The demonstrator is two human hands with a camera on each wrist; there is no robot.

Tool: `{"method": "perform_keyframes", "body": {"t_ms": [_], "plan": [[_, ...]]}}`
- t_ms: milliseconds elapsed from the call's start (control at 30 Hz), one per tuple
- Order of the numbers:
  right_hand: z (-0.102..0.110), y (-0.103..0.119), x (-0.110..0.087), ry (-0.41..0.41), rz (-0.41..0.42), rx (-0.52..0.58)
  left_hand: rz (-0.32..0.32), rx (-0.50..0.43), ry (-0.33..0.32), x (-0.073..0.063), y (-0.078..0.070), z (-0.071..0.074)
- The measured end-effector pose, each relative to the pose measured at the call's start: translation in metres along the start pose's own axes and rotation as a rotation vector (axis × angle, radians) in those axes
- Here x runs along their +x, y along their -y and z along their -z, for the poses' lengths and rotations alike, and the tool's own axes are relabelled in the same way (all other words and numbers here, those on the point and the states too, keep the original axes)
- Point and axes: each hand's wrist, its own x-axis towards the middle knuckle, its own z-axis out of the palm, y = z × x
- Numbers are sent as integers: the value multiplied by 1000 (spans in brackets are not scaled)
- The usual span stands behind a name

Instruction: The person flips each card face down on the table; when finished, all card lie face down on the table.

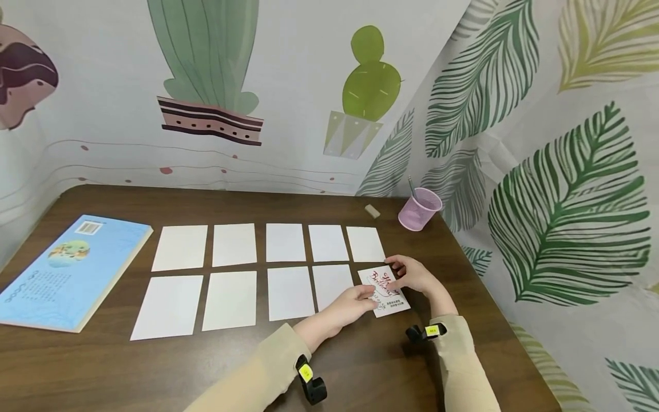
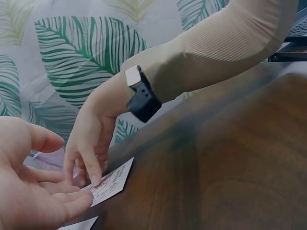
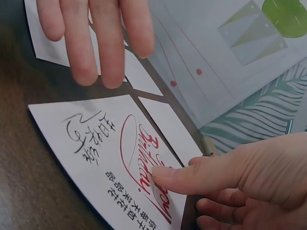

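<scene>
A white birthday card [image 1: 382,280] with red "Happy Birthday" lettering and black writing lies at the right end of the front row. My right hand [image 1: 416,277] grips its right side, the thumb on the printed face and the other fingers curled at the edge, as the right wrist view shows. From the left, my left hand [image 1: 342,310] reaches to the card with fairly straight fingers [image 3: 108,45], near its left edge. In the left wrist view the left hand [image 2: 38,187] is palm up. Blank white cards [image 1: 286,242] stand in two rows beside the birthday card.
A blue book [image 1: 77,269] lies at the table's left side. Toward the back right are a pink pen cup [image 1: 418,212] with a pencil in it and a small eraser [image 1: 372,211]. Patterned cloth [image 1: 298,86] hangs behind the brown table [image 1: 360,366].
</scene>
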Motion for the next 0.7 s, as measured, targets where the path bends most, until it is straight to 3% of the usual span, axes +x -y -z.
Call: {"method": "perform_keyframes", "body": {"t_ms": [333,700], "plan": [[-1,0,6,12,7,-28,18,30,36,0,4,-9],[3,3,11,56,-11,7,28,42,15,1,9,-10]]}}
